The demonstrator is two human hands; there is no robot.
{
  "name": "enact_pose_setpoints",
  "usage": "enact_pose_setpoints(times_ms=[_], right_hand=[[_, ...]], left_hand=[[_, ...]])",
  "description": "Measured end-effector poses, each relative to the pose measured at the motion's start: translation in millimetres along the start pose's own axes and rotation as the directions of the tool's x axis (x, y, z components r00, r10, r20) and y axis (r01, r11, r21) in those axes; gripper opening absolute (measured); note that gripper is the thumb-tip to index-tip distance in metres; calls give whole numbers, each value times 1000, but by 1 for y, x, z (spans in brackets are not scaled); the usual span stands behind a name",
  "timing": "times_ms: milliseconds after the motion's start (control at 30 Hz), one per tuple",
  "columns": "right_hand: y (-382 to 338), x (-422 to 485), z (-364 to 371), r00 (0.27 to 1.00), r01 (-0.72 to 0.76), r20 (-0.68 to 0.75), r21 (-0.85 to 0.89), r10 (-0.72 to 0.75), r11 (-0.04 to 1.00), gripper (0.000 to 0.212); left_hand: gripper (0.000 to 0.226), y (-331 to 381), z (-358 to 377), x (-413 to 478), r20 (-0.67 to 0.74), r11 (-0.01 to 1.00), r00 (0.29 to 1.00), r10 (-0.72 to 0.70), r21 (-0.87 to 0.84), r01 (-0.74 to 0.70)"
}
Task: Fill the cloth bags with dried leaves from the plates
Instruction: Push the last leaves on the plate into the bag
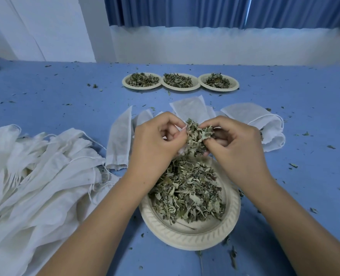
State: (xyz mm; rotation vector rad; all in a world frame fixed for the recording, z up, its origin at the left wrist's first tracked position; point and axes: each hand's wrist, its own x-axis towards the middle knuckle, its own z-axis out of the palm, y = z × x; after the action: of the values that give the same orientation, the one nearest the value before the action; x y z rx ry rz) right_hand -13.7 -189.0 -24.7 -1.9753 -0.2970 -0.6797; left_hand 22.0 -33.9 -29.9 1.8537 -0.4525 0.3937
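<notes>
Left hand (157, 140) and right hand (237, 144) met above the far rim of the near plate, fingers curled. Between them they pinched a loose grey-green clump of dried leaves (198, 134), the left at its left side, the right at its right and underside. A scrap of white cloth (182, 150) showed under the left fingers; whether it was a bag could not be told.

Directly below the hands stood a round cream paper plate with an embossed rim (185, 239), close to the table's near edge and heaped with dried leaves (187, 192).

Just beyond the hands, flat white cloth bags (189, 110) lay fanned out. Two more drawstring bags (264, 124) lay to the right of the right hand. A large heap of crumpled white cloth bags (35, 176) covered the near left of the blue-covered table (45, 96), touching the left forearm.

A row of three leaf-filled paper plates (180, 89) stood rim to rim toward the far edge. Leaf crumbs (293, 165) dotted the open blue surface on the far left and the right.
</notes>
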Motion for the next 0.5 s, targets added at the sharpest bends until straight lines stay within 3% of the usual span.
enact_pose_setpoints(times_ms=[67, 200, 333, 400, 500], right_hand=[[-2, -1, 2, 999, 47, 8, -80, -47, 996, 32], [-3, -1, 4, 959, 284, 98, -318, -267, 905, 25], [0, -3, 9, 950, 312, 161, -465, -267, 829, 25], [1, -2, 9, 952, 299, 196, -444, -234, 845, 30], [-3, -1, 2, 957, 173, 274, -264, -98, 949, 38]], left_hand=[[17, 1, 1, -2, -26, 999, 1000, -14, -39, 13], [15, 4, 1, -4, -113, 997, 994, 12, -73, -20], [10, 6, 4, -7, -88, 997, 994, 60, -39, -63], [10, 6, 5, -8, -96, 996, 992, 86, -8, -87], [9, 4, 2, -6, -136, 995, 985, 103, 28, -100]])
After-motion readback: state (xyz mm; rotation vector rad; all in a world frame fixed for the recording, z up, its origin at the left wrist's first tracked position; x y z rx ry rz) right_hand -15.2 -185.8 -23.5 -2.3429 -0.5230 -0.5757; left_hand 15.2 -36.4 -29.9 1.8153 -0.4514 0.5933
